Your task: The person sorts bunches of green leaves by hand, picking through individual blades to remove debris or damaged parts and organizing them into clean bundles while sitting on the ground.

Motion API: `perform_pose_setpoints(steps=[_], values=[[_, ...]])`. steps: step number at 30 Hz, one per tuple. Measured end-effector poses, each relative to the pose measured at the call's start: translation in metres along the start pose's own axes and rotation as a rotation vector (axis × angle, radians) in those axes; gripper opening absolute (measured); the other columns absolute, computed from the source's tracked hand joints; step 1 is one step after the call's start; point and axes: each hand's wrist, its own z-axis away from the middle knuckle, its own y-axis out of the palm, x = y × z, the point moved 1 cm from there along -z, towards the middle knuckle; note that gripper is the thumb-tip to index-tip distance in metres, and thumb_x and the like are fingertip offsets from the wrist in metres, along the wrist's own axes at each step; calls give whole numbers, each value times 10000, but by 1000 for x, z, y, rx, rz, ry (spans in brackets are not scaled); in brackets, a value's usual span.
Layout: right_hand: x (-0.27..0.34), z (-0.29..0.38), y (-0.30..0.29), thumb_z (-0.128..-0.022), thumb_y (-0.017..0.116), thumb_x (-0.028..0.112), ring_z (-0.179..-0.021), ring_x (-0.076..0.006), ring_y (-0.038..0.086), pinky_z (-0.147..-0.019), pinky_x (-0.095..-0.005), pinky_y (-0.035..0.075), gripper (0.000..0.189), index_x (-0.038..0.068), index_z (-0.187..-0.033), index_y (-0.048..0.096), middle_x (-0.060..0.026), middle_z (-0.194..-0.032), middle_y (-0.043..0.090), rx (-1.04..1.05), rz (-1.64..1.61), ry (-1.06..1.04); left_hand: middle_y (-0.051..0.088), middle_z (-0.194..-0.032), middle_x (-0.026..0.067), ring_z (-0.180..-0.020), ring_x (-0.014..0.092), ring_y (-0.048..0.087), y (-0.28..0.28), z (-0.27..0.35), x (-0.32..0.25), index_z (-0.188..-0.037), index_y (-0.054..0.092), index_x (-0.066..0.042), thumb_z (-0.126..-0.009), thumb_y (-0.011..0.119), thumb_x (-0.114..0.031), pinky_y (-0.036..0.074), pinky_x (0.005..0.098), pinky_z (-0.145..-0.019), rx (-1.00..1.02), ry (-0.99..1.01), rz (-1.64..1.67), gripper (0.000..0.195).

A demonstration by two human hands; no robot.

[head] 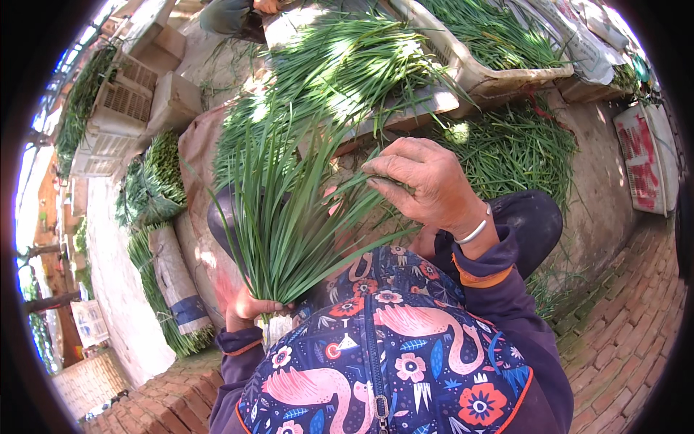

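My left hand [250, 309] is closed around the base of a bunch of long, flat green leaves [287, 233] that look like garlic chives. The blades fan upward and outward in front of my body. On the right, my right hand [425, 182], with a silver bangle at its wrist, pinches a few blades between thumb and fingers near the bunch's outer tips. Beyond both hands, a large heap of the same leaves [352, 65] covers a low wooden board [434, 103]. The cut ends in my left fist are mostly hidden.
More loose leaves [515, 152] lie on the ground at right. A plastic crate [515, 76] full of leaves stands behind the board. Wrapped bundles [179, 282] and stacked crates [116, 116] are at left. Another person's hand [267, 5] shows at the top. Brick paving [618, 325] runs along the right.
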Motion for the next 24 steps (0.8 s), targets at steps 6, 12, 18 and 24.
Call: perform_pose_setpoints(steps=[6,12,18,24], values=[[0,-3,4,-743,735,112,-762,-264,640,-712,-363,502,116,68,-827,668,-58,-803,636,49,13,64,698,-862,174,-729,246,681,-6,1,4,-1003,652,63,-706,741,15,559,333,-645,13,-13,-4,315],[-7,-3,17,-790,696,69,-725,-272,611,-715,-366,496,102,22,-873,661,-103,-814,621,-150,-276,347,698,-859,177,-714,247,680,-7,-1,4,-1000,651,70,-706,728,36,558,339,-632,32,21,-43,306],[-18,-9,30,-792,713,169,-830,-284,607,-752,-405,469,158,92,-930,713,-81,-860,634,45,-106,165,697,-863,181,-707,251,681,-9,0,4,-1019,645,67,-708,744,30,559,342,-619,34,3,-8,328],[-18,-14,42,-784,717,208,-853,-268,594,-804,-403,438,149,108,-895,712,-58,-816,607,129,-50,99,694,-852,180,-713,256,683,-2,0,2,-1025,633,66,-693,761,27,566,345,-630,-1,12,34,357]])
